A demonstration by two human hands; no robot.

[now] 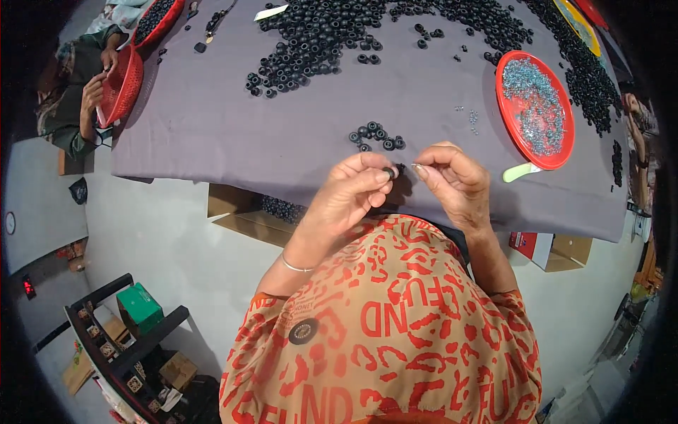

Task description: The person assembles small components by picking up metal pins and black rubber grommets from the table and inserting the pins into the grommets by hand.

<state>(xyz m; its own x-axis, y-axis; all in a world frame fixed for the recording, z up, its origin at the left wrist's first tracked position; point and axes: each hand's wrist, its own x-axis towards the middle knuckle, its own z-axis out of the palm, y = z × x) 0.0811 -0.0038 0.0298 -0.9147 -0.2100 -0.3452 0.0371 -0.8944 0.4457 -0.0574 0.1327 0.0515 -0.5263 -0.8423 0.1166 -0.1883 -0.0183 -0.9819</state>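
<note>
My left hand [355, 189] pinches a small black round part [389, 172] between thumb and forefinger, above the near edge of the table. Close by on its right, my right hand [458, 185] has its thumb and forefinger pressed together. Whatever sits in that pinch is too small to name. Just beyond both hands lies a small cluster of black ring-shaped parts [388, 144], each with a hole in the middle. A few tiny clear pieces [474, 121] are scattered on the cloth, left of a red plate [503, 99] heaped with small bluish, shiny pieces [531, 106].
A large pile of black ring parts [311, 46] covers the table's far side. Smaller black pieces [590, 92] lie along the right. A green-handled knife [519, 172] rests beside the plate. At left, another person's hands [95, 88] hold a red basket [127, 83]. Cardboard boxes [247, 227] stand underneath.
</note>
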